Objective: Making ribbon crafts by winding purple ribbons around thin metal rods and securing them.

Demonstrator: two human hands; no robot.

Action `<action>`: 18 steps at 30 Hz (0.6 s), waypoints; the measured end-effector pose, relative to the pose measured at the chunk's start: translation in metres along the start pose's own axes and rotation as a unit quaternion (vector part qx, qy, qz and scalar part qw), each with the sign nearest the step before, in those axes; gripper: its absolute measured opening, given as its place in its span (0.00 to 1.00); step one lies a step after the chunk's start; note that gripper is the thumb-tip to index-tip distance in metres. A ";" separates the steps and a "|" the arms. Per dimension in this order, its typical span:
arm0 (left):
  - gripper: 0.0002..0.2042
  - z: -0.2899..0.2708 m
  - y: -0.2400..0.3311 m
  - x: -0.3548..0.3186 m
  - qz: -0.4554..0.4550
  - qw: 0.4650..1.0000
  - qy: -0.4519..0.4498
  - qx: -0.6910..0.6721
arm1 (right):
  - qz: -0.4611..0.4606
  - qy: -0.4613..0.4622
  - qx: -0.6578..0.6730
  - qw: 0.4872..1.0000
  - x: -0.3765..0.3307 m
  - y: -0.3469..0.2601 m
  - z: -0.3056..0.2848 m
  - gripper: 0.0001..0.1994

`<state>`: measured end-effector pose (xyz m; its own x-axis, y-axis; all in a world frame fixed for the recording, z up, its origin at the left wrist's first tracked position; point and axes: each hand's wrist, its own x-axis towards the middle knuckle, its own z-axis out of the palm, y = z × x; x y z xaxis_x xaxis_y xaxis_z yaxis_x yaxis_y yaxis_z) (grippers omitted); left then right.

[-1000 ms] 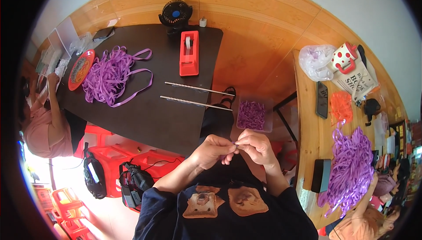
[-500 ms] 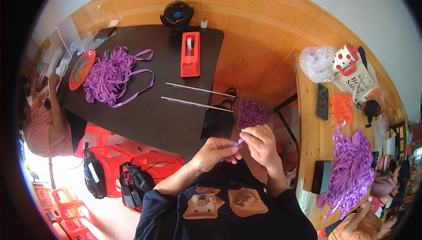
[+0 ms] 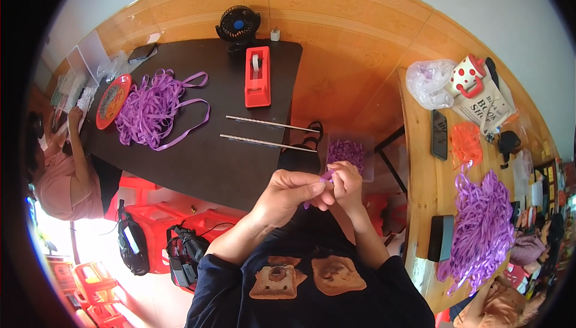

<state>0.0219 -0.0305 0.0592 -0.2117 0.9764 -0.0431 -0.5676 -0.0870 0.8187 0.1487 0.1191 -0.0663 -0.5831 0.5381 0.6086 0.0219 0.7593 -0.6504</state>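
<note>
- The person's left hand (image 3: pixel 287 191) and right hand (image 3: pixel 347 184) meet in front of the chest, fingertips touching, with a small purple ribbon piece (image 3: pixel 327 175) pinched between them.
- Left hand: fingers curled inward, thumb and forefingers closed on the near end of the ribbon piece. Right hand: fingers likewise closed on its far end. Neither hand is released.
- The piece is held close to the body and just below the eyes, which in my judgement suits fine finger work (folding or twisting a short strip needs both grips close together).
- Appearance of the ribbon piece: purple, short and narrow. Only a small part shows between the fingertips, with a darker bit hanging just below the left hand; its exact shape cannot be told.
- Just beyond the hands sits a clear plastic tray (image 3: pixel 367 172) holding a heap of small purple pieces (image 3: pixel 344 151), placed within easy reach of the right hand.
- On the dark table (image 3: pixel 198 166) ahead: two thin metal rods (image 3: pixel 270 133) lying roughly parallel, a red tape dispenser (image 3: pixel 258 77), a loose pile of purple ribbon (image 3: pixel 150 109), a red plate (image 3: pixel 111 100) and a small black fan (image 3: pixel 237 23) at the far edge.
- On the wooden bench (image 3: pixel 420 166) to the right: a second purple ribbon heap (image 3: pixel 480 226), an orange bundle (image 3: pixel 465 142), a dark phone (image 3: pixel 440 134) and a white plastic bag (image 3: pixel 427 82).
- Another person in a pink top (image 3: pixel 57 184) sits at the left end of the dark table, well apart.
</note>
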 end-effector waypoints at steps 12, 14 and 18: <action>0.12 0.015 0.041 -0.013 0.041 0.993 -0.028 -0.107 | 0.113 -0.018 0.103 0.988 -0.035 0.030 0.029 0.04; 0.12 0.016 0.042 -0.010 0.048 0.994 -0.029 -0.094 | 0.145 -0.026 0.140 0.979 -0.042 0.033 0.033 0.04; 0.15 0.009 0.038 0.000 0.119 0.992 -0.017 -0.043 | 0.198 -0.097 0.176 0.959 -0.055 0.029 0.034 0.05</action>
<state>0.0078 -0.0324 0.0951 -0.3221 0.9321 0.1655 -0.5711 -0.3308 0.7513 0.1538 0.0994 -0.1341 -0.7259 0.6554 0.2085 0.0173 0.3205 -0.9471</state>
